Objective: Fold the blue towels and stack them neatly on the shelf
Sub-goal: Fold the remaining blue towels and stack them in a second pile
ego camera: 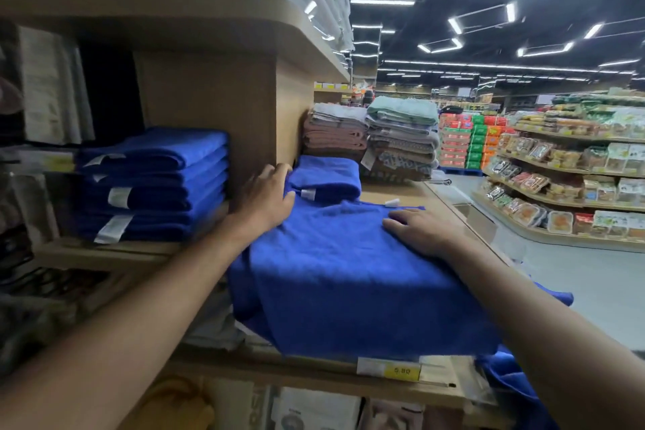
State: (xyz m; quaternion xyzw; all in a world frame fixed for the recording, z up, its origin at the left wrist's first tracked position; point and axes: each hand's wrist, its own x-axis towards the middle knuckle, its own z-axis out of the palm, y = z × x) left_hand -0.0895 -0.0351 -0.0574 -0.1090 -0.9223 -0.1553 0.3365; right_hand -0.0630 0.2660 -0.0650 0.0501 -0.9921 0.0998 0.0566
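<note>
A blue towel [349,276] lies spread on the wooden shelf [401,194] in front of me, part of it hanging off the front right edge. My right hand [422,230] rests flat on its far right part, fingers straight. My left hand [267,199] lies on the towel's far left corner, fingers loosely bent, touching a small folded blue towel [326,178] behind it. A stack of several folded blue towels [153,181] with white labels sits in the shelf bay to the left.
A wooden divider [216,108] separates the stack from the open shelf. Grey, pink and green folded towels [384,136] are piled at the back. A yellow price tag [401,370] marks the front edge. Grocery shelves [576,171] line the aisle at right.
</note>
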